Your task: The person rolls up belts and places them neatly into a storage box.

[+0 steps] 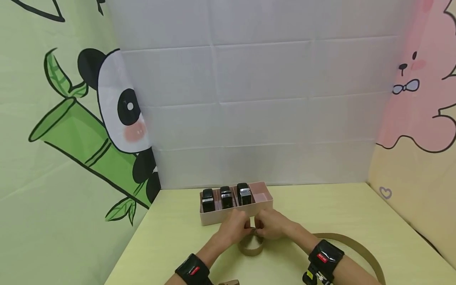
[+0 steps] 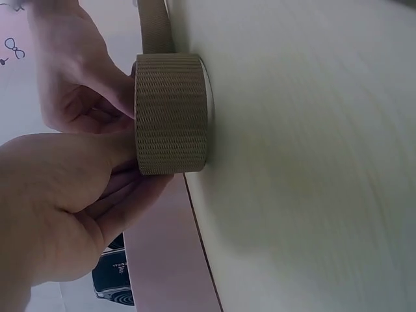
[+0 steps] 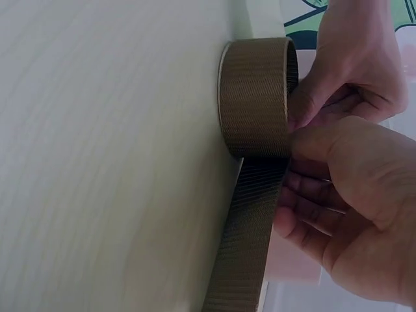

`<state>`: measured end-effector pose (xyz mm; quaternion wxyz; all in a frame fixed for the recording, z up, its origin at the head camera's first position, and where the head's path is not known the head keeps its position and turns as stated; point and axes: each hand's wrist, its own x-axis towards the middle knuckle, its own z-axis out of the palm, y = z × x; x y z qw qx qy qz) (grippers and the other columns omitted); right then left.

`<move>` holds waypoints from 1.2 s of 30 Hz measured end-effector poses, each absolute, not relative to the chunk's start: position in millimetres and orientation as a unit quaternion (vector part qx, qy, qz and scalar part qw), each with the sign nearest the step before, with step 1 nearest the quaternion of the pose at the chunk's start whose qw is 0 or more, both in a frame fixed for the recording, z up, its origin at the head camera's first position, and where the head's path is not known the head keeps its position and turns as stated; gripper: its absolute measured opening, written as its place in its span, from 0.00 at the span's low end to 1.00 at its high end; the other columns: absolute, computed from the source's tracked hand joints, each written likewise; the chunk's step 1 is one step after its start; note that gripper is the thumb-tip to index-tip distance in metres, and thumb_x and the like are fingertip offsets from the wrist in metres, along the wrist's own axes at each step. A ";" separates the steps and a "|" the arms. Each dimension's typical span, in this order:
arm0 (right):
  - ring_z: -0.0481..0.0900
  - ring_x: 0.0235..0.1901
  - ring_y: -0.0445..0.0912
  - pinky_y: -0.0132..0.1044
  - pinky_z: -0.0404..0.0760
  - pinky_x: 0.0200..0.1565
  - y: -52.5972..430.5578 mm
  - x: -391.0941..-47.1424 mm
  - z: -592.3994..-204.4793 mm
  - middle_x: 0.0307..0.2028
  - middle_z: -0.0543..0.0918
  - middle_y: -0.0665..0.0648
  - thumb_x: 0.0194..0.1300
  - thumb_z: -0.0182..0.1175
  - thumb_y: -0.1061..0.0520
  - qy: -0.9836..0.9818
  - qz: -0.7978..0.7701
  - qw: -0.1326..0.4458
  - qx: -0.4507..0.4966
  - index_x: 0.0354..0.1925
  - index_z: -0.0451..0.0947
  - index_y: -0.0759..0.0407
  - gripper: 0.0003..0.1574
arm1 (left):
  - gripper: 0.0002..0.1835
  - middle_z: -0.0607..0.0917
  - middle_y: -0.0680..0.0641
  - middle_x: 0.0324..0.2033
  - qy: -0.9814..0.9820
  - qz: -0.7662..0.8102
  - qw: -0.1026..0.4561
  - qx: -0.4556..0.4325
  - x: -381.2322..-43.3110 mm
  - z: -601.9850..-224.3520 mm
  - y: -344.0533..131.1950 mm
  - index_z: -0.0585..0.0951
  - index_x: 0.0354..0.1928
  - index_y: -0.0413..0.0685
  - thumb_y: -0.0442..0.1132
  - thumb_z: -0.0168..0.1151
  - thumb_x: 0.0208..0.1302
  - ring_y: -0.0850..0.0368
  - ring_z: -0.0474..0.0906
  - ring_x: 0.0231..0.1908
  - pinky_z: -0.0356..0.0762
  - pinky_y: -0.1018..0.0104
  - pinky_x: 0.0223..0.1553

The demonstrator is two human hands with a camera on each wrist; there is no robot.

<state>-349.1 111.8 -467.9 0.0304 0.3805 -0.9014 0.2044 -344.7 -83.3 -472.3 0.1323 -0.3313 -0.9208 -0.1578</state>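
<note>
A brown woven webbing belt (image 1: pixel 347 240) stands on its edge on the table, one part bent into a round loop (image 1: pixel 251 251). My left hand (image 1: pixel 233 226) pinches the loop at its far side, thumb inside it in the right wrist view. Facing it, my right hand (image 1: pixel 273 224) pinches the belt where the loop meets the long tail (image 3: pixel 242 240). The tail curves out to the right, passing behind my right forearm. In the left wrist view the loop's ribbed outer face (image 2: pixel 172 117) shows close up, and the fingertips are partly hidden behind it.
Just beyond my hands stands a pale pink divided box (image 1: pixel 263 204). Three coiled black belts with shiny buckles, one of them the left belt (image 1: pixel 208 200), sit in its compartments. A brown piece (image 1: pixel 229 282) shows at the bottom edge. A white backdrop (image 1: pixel 256 118) rises behind the table.
</note>
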 end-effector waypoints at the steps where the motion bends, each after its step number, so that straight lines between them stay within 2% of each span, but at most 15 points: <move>1: 0.73 0.21 0.34 0.28 0.74 0.24 110.4 -349.3 -468.7 0.19 0.79 0.42 0.57 0.72 0.59 -0.901 0.200 0.040 0.382 0.22 0.82 0.51 0.11 | 0.08 0.83 0.59 0.15 -0.920 -0.160 0.131 -0.331 -344.6 -472.4 -83.1 0.90 0.21 0.51 0.39 0.79 0.54 0.72 0.71 0.16 0.68 0.80 0.16; 6: 0.72 0.20 0.34 0.28 0.73 0.24 108.9 -350.1 -471.0 0.17 0.77 0.41 0.55 0.73 0.60 -0.904 0.179 0.068 0.381 0.20 0.80 0.51 0.13 | 0.07 0.84 0.60 0.16 -0.915 -0.168 0.123 -0.345 -336.3 -467.3 -87.1 0.90 0.22 0.51 0.38 0.77 0.56 0.72 0.71 0.17 0.69 0.80 0.18; 11: 0.71 0.20 0.35 0.28 0.72 0.23 114.0 -349.9 -469.5 0.18 0.76 0.41 0.56 0.74 0.58 -0.916 0.165 0.064 0.359 0.20 0.79 0.50 0.14 | 0.06 0.85 0.62 0.20 -0.891 -0.170 0.121 -0.404 -305.6 -451.6 -96.9 0.90 0.24 0.53 0.38 0.74 0.57 0.75 0.73 0.21 0.71 0.82 0.23; 13: 0.72 0.20 0.36 0.29 0.72 0.23 117.2 -350.0 -468.5 0.19 0.76 0.41 0.57 0.74 0.58 -0.921 0.160 0.063 0.350 0.19 0.79 0.49 0.15 | 0.05 0.87 0.63 0.22 -0.869 -0.180 0.082 -0.453 -287.9 -443.3 -100.0 0.91 0.27 0.53 0.39 0.73 0.60 0.79 0.74 0.24 0.73 0.84 0.27; 17: 0.72 0.21 0.36 0.30 0.72 0.24 124.1 -349.6 -466.5 0.20 0.76 0.41 0.57 0.73 0.58 -0.925 0.156 0.061 0.342 0.19 0.78 0.47 0.15 | 0.04 0.89 0.64 0.31 -0.816 -0.182 -0.058 -0.545 -253.6 -430.7 -103.5 0.92 0.36 0.53 0.42 0.71 0.64 0.84 0.76 0.32 0.76 0.87 0.35; 19: 0.71 0.22 0.36 0.29 0.72 0.25 127.0 -349.5 -466.2 0.21 0.76 0.40 0.57 0.72 0.58 -0.924 0.154 0.061 0.344 0.20 0.78 0.47 0.15 | 0.06 0.85 0.67 0.27 -0.795 -0.176 -0.111 -0.570 -237.3 -428.9 -103.8 0.90 0.33 0.55 0.43 0.68 0.67 0.86 0.72 0.28 0.73 0.88 0.30; 22: 0.71 0.22 0.35 0.29 0.72 0.24 129.9 -349.7 -467.0 0.20 0.76 0.40 0.57 0.72 0.58 -0.923 0.156 0.059 0.348 0.20 0.78 0.47 0.14 | 0.14 0.74 0.67 0.19 -0.783 -0.156 -0.140 -0.585 -220.8 -432.5 -103.5 0.84 0.24 0.57 0.45 0.62 0.70 0.84 0.62 0.19 0.67 0.87 0.19; 24: 0.71 0.21 0.35 0.29 0.72 0.24 131.8 -349.7 -467.8 0.20 0.76 0.41 0.57 0.71 0.59 -0.922 0.156 0.057 0.349 0.20 0.78 0.47 0.14 | 0.20 0.66 0.65 0.16 -0.788 -0.140 -0.138 -0.584 -215.3 -436.0 -104.3 0.77 0.19 0.58 0.48 0.57 0.73 0.80 0.55 0.15 0.61 0.84 0.13; 28: 0.72 0.21 0.35 0.29 0.72 0.23 136.5 -348.3 -469.0 0.19 0.76 0.40 0.56 0.71 0.59 -0.923 0.156 0.053 0.349 0.20 0.78 0.47 0.14 | 0.20 0.65 0.66 0.15 -0.807 -0.119 -0.120 -0.566 -219.2 -444.4 -109.0 0.77 0.18 0.60 0.49 0.60 0.71 0.80 0.54 0.15 0.60 0.84 0.12; 33: 0.71 0.20 0.35 0.29 0.72 0.23 143.5 -344.9 -468.7 0.18 0.76 0.40 0.56 0.71 0.59 -0.920 0.153 0.051 0.356 0.20 0.79 0.48 0.13 | 0.08 0.81 0.69 0.22 -0.815 -0.116 -0.071 -0.564 -240.3 -450.2 -121.3 0.90 0.27 0.60 0.37 0.70 0.61 0.85 0.67 0.24 0.69 0.88 0.27; 35: 0.71 0.21 0.35 0.29 0.72 0.24 146.5 -342.5 -468.4 0.18 0.76 0.39 0.57 0.72 0.58 -0.919 0.149 0.050 0.360 0.20 0.79 0.47 0.14 | 0.11 0.87 0.67 0.27 -0.821 -0.095 -0.024 -0.563 -251.6 -452.4 -127.7 0.93 0.31 0.59 0.31 0.73 0.56 0.83 0.74 0.30 0.73 0.87 0.35; 36: 0.71 0.21 0.34 0.29 0.72 0.24 147.9 -340.9 -468.0 0.18 0.76 0.39 0.57 0.72 0.58 -0.919 0.148 0.048 0.363 0.20 0.79 0.47 0.14 | 0.13 0.88 0.66 0.28 -0.825 -0.082 0.001 -0.560 -257.3 -453.9 -131.1 0.93 0.31 0.60 0.29 0.73 0.55 0.81 0.75 0.32 0.74 0.86 0.36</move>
